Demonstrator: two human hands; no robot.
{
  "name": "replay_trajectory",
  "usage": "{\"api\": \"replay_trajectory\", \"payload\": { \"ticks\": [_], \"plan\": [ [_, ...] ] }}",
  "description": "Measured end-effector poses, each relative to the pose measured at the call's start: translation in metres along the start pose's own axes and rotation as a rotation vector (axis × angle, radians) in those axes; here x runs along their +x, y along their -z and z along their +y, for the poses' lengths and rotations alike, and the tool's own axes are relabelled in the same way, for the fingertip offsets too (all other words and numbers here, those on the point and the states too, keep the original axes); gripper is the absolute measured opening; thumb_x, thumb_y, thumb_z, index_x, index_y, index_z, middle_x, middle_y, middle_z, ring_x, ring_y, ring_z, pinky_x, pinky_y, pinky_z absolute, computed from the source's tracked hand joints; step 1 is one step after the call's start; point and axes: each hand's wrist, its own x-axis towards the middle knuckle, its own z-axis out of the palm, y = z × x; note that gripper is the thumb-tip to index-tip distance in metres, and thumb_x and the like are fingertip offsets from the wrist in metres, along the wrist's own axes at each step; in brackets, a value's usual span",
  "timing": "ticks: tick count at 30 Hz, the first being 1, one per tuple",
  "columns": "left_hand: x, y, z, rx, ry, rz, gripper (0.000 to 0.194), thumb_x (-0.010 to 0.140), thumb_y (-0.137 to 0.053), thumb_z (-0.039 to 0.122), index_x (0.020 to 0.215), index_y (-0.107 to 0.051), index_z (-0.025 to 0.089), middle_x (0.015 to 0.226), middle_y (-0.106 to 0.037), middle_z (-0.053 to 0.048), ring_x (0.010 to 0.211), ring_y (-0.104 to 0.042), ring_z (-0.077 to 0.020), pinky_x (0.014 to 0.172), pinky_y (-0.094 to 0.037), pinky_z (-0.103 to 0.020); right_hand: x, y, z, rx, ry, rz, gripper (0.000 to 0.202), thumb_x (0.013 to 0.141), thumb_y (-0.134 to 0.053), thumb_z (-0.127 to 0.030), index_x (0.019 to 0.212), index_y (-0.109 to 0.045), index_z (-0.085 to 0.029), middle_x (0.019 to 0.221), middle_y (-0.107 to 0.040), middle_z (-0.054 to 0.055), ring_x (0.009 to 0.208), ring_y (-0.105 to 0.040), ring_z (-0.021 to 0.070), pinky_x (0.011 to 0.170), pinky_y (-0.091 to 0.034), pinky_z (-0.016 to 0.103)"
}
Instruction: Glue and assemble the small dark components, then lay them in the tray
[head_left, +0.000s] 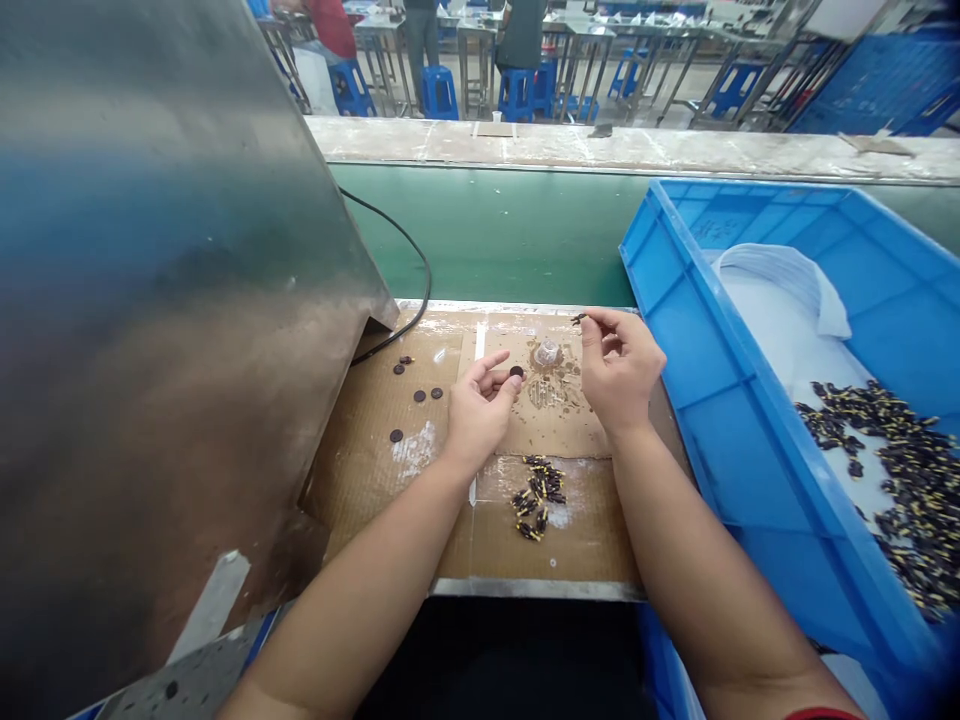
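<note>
My left hand [481,405] pinches a small round black disc [516,372] between thumb and fingertip, above the cardboard. To its right, my right hand [621,365] is closed on a small dark part [578,319] that sticks out past the fingertips. Between the hands, a clear lump [547,353] sits on the stained cardboard sheet [555,430]. Nearer to me lies a pile of small black and yellow parts [538,490]. Several loose black discs [419,396] lie flat left of my left hand, with one small black and yellow part [406,359] beside them.
A large metal housing [187,300] rises at the left, with a black cable [420,250] beside it. At the right, a blue bin [750,400] holds white sheeting and many black and yellow parts. Behind are a green belt [510,230], stools and people.
</note>
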Motion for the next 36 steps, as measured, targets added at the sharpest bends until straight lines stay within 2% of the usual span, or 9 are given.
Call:
{"api": "replay_trajectory", "payload": {
  "ticks": [3,6,10,13,16,21,26,31,36],
  "plan": [
    [-0.001,0.0,0.002,-0.015,-0.004,-0.005,0.029,0.085,-0.074,0.026,0.112,-0.07,0.013,0.096,-0.075,-0.012,0.082,-0.072,-0.0166,0.081,-0.062,-0.033,-0.012,0.0,-0.004,0.204,-0.154,-0.027,0.02,0.094,-0.062,-0.04,0.1,-0.069,-0.023,0.096,-0.073,0.007,0.084,-0.069,0.0203,0.075,-0.059,0.037],
    [-0.002,0.001,0.004,0.006,-0.057,0.014,0.023,0.086,-0.074,0.03,0.104,-0.073,0.015,0.093,-0.076,-0.01,0.074,-0.07,-0.0148,0.075,-0.062,-0.032,-0.026,-0.004,-0.005,0.429,-0.319,-0.151,0.019,0.092,-0.064,-0.04,0.099,-0.066,-0.023,0.092,-0.071,0.005,0.081,-0.071,0.0188,0.068,-0.061,0.033],
    [-0.004,0.002,0.004,0.032,-0.096,0.038,0.023,0.085,-0.075,0.028,0.106,-0.076,0.017,0.101,-0.076,-0.01,0.083,-0.073,-0.0163,0.085,-0.063,-0.034,-0.037,-0.011,-0.006,0.652,-0.451,-0.244,0.016,0.089,-0.065,-0.037,0.095,-0.064,-0.023,0.088,-0.069,0.002,0.081,-0.074,0.018,0.062,-0.062,0.029],
    [-0.005,0.001,0.004,0.023,-0.067,0.034,0.028,0.086,-0.074,0.028,0.111,-0.075,0.015,0.107,-0.076,-0.012,0.09,-0.074,-0.0185,0.09,-0.063,-0.036,-0.039,-0.013,-0.008,0.702,-0.468,-0.259,0.017,0.088,-0.067,-0.037,0.095,-0.064,-0.023,0.09,-0.069,0.002,0.085,-0.075,0.0185,0.065,-0.064,0.029],
    [-0.006,0.0,0.004,0.031,-0.095,0.039,0.026,0.087,-0.074,0.03,0.108,-0.075,0.015,0.102,-0.076,-0.011,0.086,-0.074,-0.0178,0.088,-0.063,-0.035,-0.04,-0.012,-0.012,0.697,-0.452,-0.278,0.018,0.087,-0.067,-0.038,0.094,-0.064,-0.022,0.09,-0.069,0.002,0.087,-0.075,0.0187,0.068,-0.065,0.03],
    [-0.007,0.0,0.005,0.014,-0.1,0.041,0.043,0.086,-0.076,0.027,0.126,-0.067,0.016,0.105,-0.076,-0.011,0.087,-0.073,-0.0165,0.088,-0.062,-0.033,-0.04,-0.007,-0.023,0.702,-0.434,-0.313,0.016,0.086,-0.069,-0.037,0.09,-0.065,-0.022,0.086,-0.07,0.003,0.085,-0.074,0.0187,0.074,-0.066,0.032],
    [-0.004,0.003,0.004,0.067,-0.169,0.029,0.026,0.088,-0.074,0.029,0.112,-0.076,0.019,0.105,-0.075,-0.009,0.093,-0.071,-0.0172,0.092,-0.06,-0.034,-0.039,-0.004,-0.028,0.692,-0.431,-0.367,0.014,0.085,-0.069,-0.034,0.088,-0.066,-0.021,0.087,-0.07,0.003,0.087,-0.073,0.0182,0.077,-0.066,0.033],
    [-0.001,0.008,0.008,0.08,-0.332,-0.063,0.015,0.09,-0.073,0.028,0.102,-0.078,0.02,0.108,-0.074,-0.009,0.104,-0.069,-0.0192,0.098,-0.056,-0.035,-0.038,-0.005,-0.027,0.883,-0.591,-0.399,0.014,0.08,-0.074,-0.032,0.085,-0.066,-0.021,0.083,-0.066,0.0,0.084,-0.072,0.0167,0.071,-0.065,0.03],
    [-0.001,0.008,0.012,-0.129,-0.159,-0.07,0.018,0.081,-0.083,0.029,0.096,-0.079,0.019,0.101,-0.076,-0.009,0.089,-0.073,-0.0156,0.089,-0.059,-0.029,-0.036,-0.006,-0.026,0.963,-0.674,-0.428,0.018,0.081,-0.075,-0.036,0.093,-0.07,-0.024,0.084,-0.071,0.0,0.082,-0.073,0.0161,0.073,-0.064,0.031]
  ]
}}
